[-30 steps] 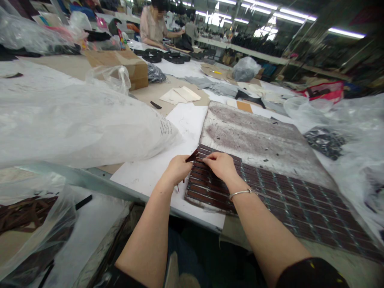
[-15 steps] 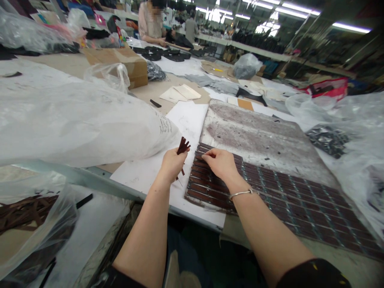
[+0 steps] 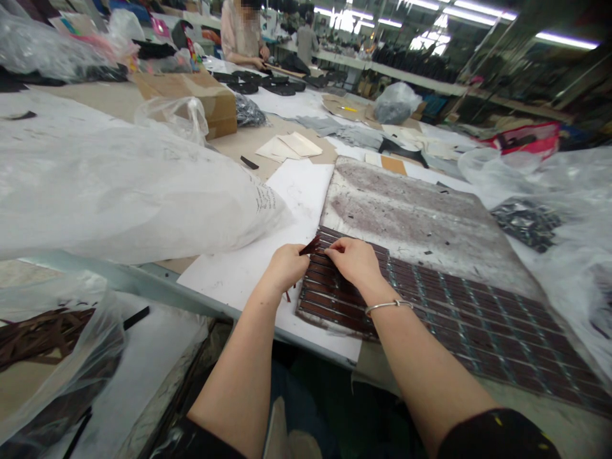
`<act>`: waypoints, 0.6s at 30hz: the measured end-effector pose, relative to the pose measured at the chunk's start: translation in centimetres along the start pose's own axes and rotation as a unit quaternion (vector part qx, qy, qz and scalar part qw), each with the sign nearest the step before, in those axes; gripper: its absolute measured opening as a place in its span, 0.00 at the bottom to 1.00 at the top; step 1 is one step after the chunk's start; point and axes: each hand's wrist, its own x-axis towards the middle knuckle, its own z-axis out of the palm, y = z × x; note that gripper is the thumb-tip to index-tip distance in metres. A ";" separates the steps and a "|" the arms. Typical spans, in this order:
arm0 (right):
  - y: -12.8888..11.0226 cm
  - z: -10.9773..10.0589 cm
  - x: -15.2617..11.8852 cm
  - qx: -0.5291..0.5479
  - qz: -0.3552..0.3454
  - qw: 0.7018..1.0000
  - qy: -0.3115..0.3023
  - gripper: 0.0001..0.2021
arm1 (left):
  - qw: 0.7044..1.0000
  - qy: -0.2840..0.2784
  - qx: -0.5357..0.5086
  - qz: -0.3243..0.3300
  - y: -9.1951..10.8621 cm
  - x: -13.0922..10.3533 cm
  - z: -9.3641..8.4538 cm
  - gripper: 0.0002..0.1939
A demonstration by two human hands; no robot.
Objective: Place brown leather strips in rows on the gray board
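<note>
My left hand (image 3: pixel 287 268) is closed around a small bundle of dark brown strips (image 3: pixel 310 245), whose fanned ends point toward my right hand. A few strip ends also stick out below the palm. My right hand (image 3: pixel 354 260), with a bangle at the wrist, is pinched low over the left part of the rows of brown strips (image 3: pixel 329 306); what its fingertips hold, if anything, is too small to make out. These rows lie along the near side of a stained grey board (image 3: pixel 411 207).
A large white plastic bag (image 3: pixel 143 191) lies at the left, with a cardboard box (image 3: pixel 215 105) behind it. More brown strips (image 3: pixel 43 331) are in a bag at lower left. Clear plastic bags (image 3: pixel 564 217) border the board's right side. A person (image 3: pixel 241 38) stands across the table.
My left hand has moved right, close to my right hand, and its bundle has tilted from upright toward the right. My right hand has stayed nearly in place, still pinched.
</note>
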 end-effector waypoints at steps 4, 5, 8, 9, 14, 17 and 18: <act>-0.2 -0.2 -0.1 -0.026 0.009 1.000 -0.008 0.11 | 0.998 -0.039 0.051 0.002 -0.4 0.2 0.3 0.15; -0.2 -0.3 -0.1 -0.029 0.010 0.999 -0.009 0.11 | 0.998 -0.044 0.053 -0.007 -0.5 0.3 0.3 0.16; -0.1 -0.4 -0.1 -0.032 0.013 0.999 -0.010 0.11 | 0.997 -0.051 0.054 -0.014 -0.8 0.5 0.4 0.16; -0.1 -0.4 -0.1 -0.034 0.014 0.999 -0.010 0.11 | 0.997 -0.052 0.053 -0.014 -0.8 0.5 0.4 0.17; 0.1 -0.4 -0.2 -0.037 0.021 0.999 -0.012 0.11 | 0.997 -0.054 0.054 -0.003 -1.2 0.8 0.6 0.15; 0.1 -0.3 -0.2 -0.042 0.017 0.999 -0.011 0.11 | 0.997 -0.043 0.056 0.020 -1.4 0.8 0.7 0.13; 0.1 -0.3 -0.2 -0.046 0.014 0.999 -0.009 0.11 | 0.997 -0.040 0.054 0.024 -1.4 0.8 0.8 0.13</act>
